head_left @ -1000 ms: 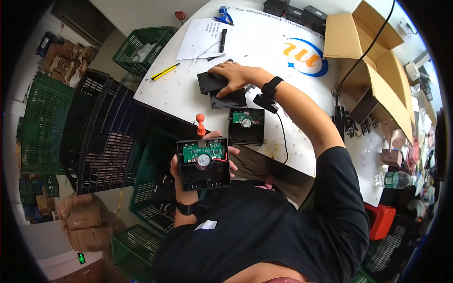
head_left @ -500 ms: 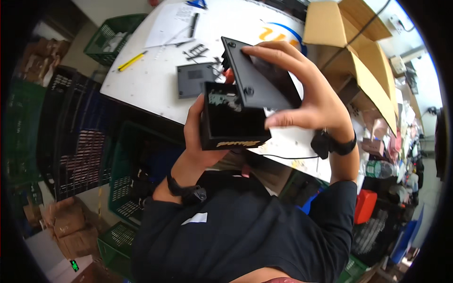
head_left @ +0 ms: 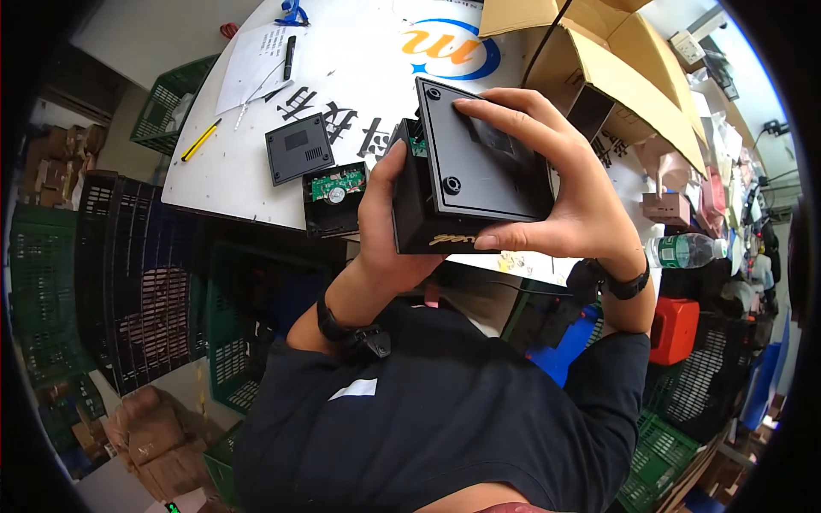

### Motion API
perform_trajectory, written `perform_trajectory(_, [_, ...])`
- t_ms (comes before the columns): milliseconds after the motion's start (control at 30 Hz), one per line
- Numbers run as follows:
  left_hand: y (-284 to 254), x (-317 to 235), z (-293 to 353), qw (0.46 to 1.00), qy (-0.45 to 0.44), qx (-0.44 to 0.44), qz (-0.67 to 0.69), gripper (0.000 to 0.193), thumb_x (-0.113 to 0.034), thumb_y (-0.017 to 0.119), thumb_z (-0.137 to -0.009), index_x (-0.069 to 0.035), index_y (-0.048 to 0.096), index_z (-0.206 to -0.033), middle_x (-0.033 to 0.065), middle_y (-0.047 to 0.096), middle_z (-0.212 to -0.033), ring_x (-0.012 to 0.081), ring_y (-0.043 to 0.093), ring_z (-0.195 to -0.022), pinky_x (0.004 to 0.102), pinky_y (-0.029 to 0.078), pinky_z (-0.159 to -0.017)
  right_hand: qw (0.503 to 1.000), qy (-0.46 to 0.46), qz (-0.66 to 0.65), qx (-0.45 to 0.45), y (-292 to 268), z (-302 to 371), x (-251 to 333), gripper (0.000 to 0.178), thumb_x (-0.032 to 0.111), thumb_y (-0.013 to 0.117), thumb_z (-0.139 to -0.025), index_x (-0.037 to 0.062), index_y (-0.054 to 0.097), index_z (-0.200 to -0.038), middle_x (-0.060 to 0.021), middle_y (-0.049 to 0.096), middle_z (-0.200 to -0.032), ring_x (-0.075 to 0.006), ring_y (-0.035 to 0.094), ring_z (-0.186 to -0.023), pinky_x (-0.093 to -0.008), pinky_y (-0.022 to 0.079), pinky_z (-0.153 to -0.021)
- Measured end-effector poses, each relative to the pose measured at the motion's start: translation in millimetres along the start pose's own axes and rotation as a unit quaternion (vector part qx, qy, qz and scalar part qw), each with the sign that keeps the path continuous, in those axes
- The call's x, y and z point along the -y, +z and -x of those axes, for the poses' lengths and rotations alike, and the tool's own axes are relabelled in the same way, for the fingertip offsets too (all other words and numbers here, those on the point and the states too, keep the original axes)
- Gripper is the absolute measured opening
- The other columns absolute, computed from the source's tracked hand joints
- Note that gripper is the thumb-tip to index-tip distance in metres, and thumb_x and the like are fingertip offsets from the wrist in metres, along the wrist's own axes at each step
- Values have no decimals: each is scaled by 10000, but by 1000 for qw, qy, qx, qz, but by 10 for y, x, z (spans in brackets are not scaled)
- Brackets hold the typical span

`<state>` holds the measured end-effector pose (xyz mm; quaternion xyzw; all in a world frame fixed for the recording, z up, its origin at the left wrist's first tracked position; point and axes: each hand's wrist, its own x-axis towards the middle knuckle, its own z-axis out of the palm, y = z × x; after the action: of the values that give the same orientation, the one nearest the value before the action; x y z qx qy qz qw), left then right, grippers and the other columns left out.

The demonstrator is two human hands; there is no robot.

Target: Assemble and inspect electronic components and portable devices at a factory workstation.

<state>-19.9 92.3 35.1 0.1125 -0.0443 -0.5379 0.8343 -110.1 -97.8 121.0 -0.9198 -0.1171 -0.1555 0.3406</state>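
Note:
My left hand (head_left: 385, 214) is closed around the left side of a black box-shaped housing (head_left: 413, 224), its thumb near the top edge. Over the box's opening my right hand (head_left: 569, 184) grips a square black cover plate (head_left: 462, 175) with round feet at its corners. The plate sits slightly askew, and a strip of green circuit board (head_left: 418, 147) shows at the gap on its left. Beside my left hand, on the table, stands a second open black box (head_left: 332, 224) with a green board inside. A loose cover plate (head_left: 299, 151) with vent slots leans at its far side.
The white table (head_left: 231, 184) carries a yellow pen-like tool (head_left: 201, 139), a paper sheet (head_left: 248, 73) with a black marker (head_left: 290, 58), and blue-handled pliers (head_left: 292, 12). An open cardboard box (head_left: 633, 94) stands at the far right, near a plastic bottle (head_left: 688, 252). Crates surround the table's left.
The cover plate has come down closer over the box, covering most of its opening. Box and hands have shifted right in view, and the second open box now shows beside them.

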Motion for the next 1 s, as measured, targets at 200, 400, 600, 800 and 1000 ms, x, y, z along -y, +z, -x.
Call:
perform_trajectory(200, [43, 50, 1, 1000, 13, -3, -9, 589, -512, 427, -1055, -101, 485, -1472, 155, 592, -1384, 280, 638, -1219, 442, 550, -1021, 999, -21, -22, -9, 11, 46, -30, 997, 492, 946, -606, 59, 602, -1435, -194, 544, -1396, -352, 575, -1278, -420, 439, -1089])
perform_trajectory(400, [29, 60, 7, 999, 27, 1, -34, 604, -517, 413, -1055, -95, 471, -1482, 166, 576, -1407, 289, 626, -1244, 449, 537, -1044, 999, -31, -13, 1, 34, 86, -59, 1001, 504, 947, -603, 64, 607, -1435, -205, 531, -1415, -368, 574, -1282, -433, 443, -1090])
perform_trajectory(600, [33, 55, -15, 982, 73, -21, -171, 635, -461, 424, -1068, -48, 393, -1549, 139, 556, -1466, 289, 591, -1314, 431, 494, -1099, 999, -46, 18, -3, 130, 218, -73, 994, 558, 918, -631, 63, 606, -1435, -214, 481, -1476, -373, 550, -1316, -442, 422, -1116])
perform_trajectory(800, [68, 84, -155, 902, 157, 130, -380, 777, -490, 553, -1022, -10, 324, -1589, 147, 516, -1521, 311, 539, -1379, 405, 442, -1133, 963, -61, -76, -250, 575, 610, -148, 1000, 676, 797, -776, 28, 519, -1486, -256, 434, -1512, -340, 470, -1401, -459, 399, -1139])
perform_trajectory(1000, [33, -151, -309, 686, 190, 279, -644, 823, -535, 656, -960, 44, 453, -1509, 203, 607, -1389, 308, 585, -1318, 370, 442, -1102, 798, 182, -420, -393, 953, 731, -120, 1067, 733, 724, -815, -50, 450, -1486, -245, 562, -1382, -308, 572, -1297, -418, 459, -1078])
